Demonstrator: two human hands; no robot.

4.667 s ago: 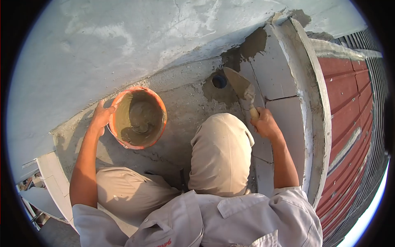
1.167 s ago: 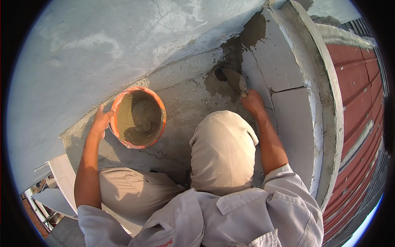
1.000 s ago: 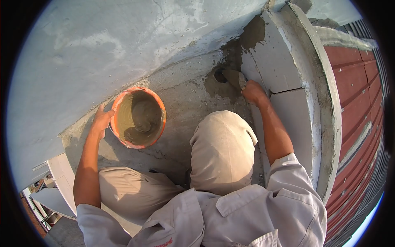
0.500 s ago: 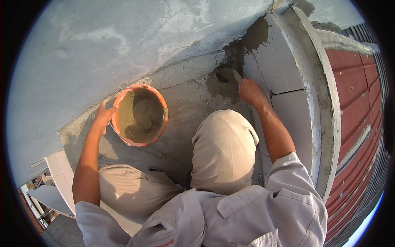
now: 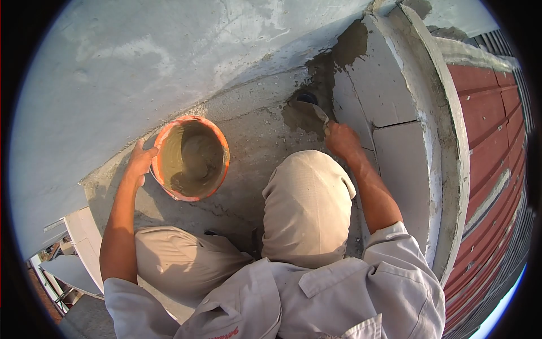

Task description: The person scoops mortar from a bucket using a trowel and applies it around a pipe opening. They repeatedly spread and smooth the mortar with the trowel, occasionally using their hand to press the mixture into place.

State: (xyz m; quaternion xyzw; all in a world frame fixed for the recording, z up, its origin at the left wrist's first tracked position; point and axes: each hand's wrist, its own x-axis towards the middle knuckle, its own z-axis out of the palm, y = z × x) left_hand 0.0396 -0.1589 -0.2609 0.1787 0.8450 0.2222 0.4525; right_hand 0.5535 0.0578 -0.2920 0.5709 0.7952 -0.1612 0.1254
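My left hand (image 5: 141, 162) grips the rim of an orange bucket (image 5: 224, 148), which is tilted so its mouth faces me. Wet grey mortar (image 5: 202, 161) lies inside and coats the wall. My right hand (image 5: 343, 139) is closed on the handle of a trowel (image 5: 318, 113), its blade low over the floor in the corner. Just beyond the blade a dark round pipe opening (image 5: 307, 98) shows in the floor. Wet mortar (image 5: 299, 117) surrounds the opening and runs up the corner.
A plastered wall (image 5: 147, 62) rises on the far left side. Pale blocks (image 5: 402, 158) and a concrete ledge (image 5: 451, 152) line the right, with a red metal roof (image 5: 491, 147) beyond. My raised knee (image 5: 307, 209) stands between the bucket and my right arm.
My right hand has moved slightly toward me with the trowel, its blade now nearer me than the pipe opening, which shows more clearly. My left hand and the bucket have barely moved.
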